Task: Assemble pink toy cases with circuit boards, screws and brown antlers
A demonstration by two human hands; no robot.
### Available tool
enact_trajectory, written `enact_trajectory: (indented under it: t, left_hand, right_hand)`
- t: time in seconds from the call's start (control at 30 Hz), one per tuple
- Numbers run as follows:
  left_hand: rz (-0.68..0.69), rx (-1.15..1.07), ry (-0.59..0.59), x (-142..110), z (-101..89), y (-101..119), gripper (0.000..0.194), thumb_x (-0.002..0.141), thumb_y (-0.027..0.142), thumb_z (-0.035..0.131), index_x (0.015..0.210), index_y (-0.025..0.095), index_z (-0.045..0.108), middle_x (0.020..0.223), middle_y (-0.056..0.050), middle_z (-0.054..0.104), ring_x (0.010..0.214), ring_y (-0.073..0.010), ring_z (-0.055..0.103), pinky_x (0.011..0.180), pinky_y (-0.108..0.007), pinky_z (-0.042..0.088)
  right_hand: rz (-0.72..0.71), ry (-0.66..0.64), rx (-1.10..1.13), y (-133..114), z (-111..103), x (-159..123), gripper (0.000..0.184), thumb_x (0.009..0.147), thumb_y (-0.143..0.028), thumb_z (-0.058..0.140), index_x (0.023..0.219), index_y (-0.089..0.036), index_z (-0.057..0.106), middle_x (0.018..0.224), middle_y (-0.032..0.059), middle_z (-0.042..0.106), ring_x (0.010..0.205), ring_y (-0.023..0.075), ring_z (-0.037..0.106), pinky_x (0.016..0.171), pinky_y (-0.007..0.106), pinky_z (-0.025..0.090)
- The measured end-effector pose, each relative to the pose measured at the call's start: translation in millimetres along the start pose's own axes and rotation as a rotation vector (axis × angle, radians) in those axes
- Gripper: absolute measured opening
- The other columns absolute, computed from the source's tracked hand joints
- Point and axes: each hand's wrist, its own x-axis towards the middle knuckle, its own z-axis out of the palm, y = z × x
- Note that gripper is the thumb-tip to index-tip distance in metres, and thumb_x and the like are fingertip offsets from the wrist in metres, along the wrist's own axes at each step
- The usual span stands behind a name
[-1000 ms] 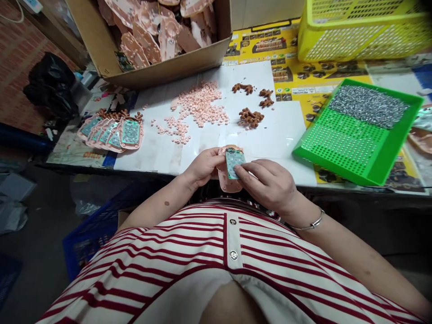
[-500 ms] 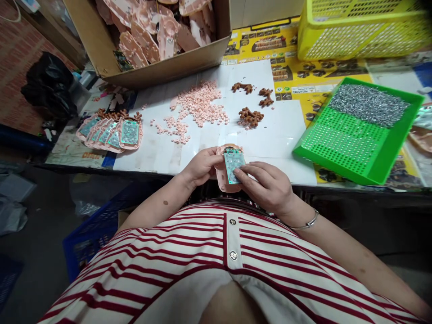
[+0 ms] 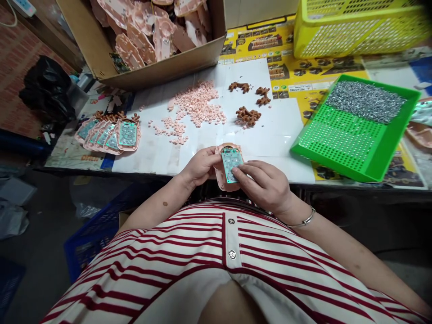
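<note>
At the table's front edge my left hand [image 3: 201, 167] grips the left side of a pink plastic casing [image 3: 221, 177]. A green circuit board [image 3: 232, 164] lies over the casing, slightly askew, with pink showing along its left side. My right hand [image 3: 265, 184] has its thumb and fingers closed on the board's lower right edge. Beyond my hands lie a heap of small pink buttons [image 3: 199, 105] and some brown antler-shaped pieces [image 3: 248, 116]. To the left, several pink casings with boards and brown antlers [image 3: 128, 135] overlap in a row.
A cardboard box [image 3: 168, 67] of pink casings stands at the back left. On the right, a green perforated tray [image 3: 337, 139] holds a pile of small metal screws [image 3: 367, 101]. Behind it is a yellow basket [image 3: 337, 40]. A black plastic bag [image 3: 47, 90] lies far left.
The view has shifted slightly. Both hands keep the same hold on the casing and board, and the board sits at nearly the same angle.
</note>
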Motion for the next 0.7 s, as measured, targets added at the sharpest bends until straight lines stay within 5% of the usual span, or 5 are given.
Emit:
enact_trajectory:
  t: [0.7]
  left_hand:
    - [-0.007, 0.017, 0.030, -1.2, -1.8, -0.4, 0.031, 0.065, 0.029, 0.082, 0.089, 0.014, 0.069, 0.077, -0.001, 0.071, 0.064, -0.0131, 0.065, 0.061, -0.023, 0.048]
  right_hand:
    - [0.020, -0.044, 0.068, -3.8, 2.4, 5.8, 0.017, 0.095, -0.020, 0.062, 0.110, -0.012, 0.065, 0.082, 0.0081, 0.071, 0.078, 0.0177, 0.063, 0.069, 0.031, 0.058]
